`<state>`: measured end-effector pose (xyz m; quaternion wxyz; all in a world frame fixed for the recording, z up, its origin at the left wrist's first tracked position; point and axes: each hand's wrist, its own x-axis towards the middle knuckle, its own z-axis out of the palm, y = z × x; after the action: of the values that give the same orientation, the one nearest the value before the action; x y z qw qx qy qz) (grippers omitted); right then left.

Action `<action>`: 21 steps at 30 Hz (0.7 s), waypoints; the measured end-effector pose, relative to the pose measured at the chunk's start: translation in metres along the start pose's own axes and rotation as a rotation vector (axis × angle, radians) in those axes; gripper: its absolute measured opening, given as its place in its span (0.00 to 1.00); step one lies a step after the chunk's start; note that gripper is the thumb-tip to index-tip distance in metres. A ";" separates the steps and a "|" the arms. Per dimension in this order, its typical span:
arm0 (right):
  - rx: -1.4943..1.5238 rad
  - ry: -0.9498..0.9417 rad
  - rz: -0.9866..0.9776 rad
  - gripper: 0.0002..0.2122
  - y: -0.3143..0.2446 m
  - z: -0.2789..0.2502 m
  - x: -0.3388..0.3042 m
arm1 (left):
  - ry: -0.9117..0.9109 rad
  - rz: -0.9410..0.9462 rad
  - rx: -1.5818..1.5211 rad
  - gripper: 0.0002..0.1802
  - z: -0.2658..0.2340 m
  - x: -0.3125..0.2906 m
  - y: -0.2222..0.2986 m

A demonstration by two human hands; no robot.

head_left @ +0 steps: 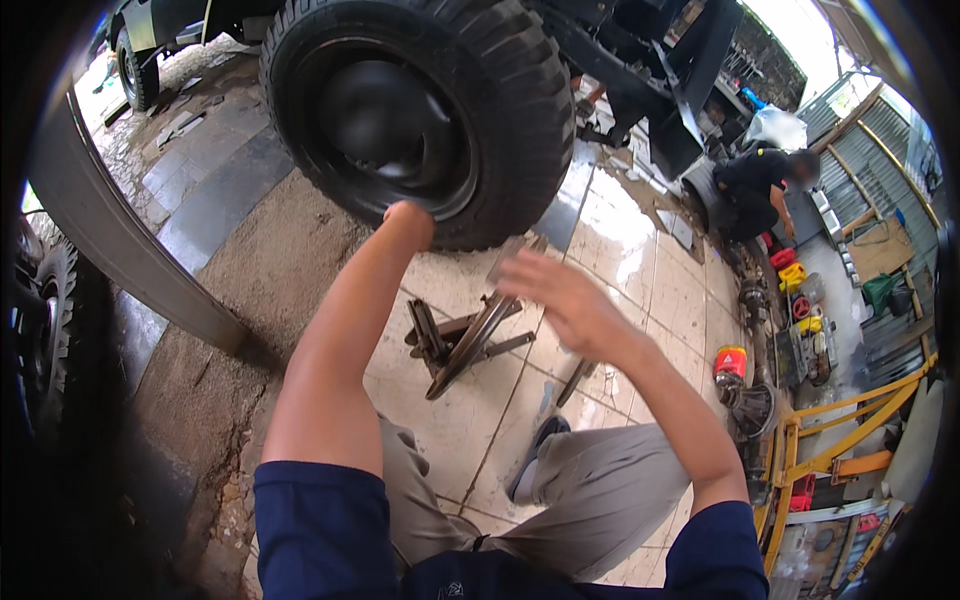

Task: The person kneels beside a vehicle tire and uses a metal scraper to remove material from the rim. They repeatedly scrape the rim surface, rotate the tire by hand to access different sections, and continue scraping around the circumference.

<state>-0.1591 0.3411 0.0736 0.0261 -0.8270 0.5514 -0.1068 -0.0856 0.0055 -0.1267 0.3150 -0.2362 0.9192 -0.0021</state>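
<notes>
A large black wheel [375,125] with a chunky-treaded tyre [520,120] stands in front of me, fitted to a vehicle. My left hand [408,225] is at the lower edge of its rim; the fingers are hidden from view. My right hand [560,300] hovers right of and below the tyre, fingers stretched out and slightly blurred, with nothing visible in them. Just left of that hand, a rusty metal stand with several legs [465,350] rests on the tiled floor [450,425]. The hand partly overlaps its upper end.
A curved grey post [150,220] rises at the left, beside rough concrete. Another person [755,190] bends over at the right. Near the right side are a red-and-yellow can [731,362], metal parts [752,408] and a yellow metal frame [825,455].
</notes>
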 end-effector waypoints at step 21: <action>0.174 0.172 0.400 0.31 0.027 0.015 -0.003 | 0.097 0.147 0.095 0.20 -0.034 -0.072 0.013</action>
<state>-0.1819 0.3320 0.0541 0.0706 -0.6839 0.6931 -0.2167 -0.0610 0.0442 -0.0599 0.2801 -0.1525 0.9472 -0.0343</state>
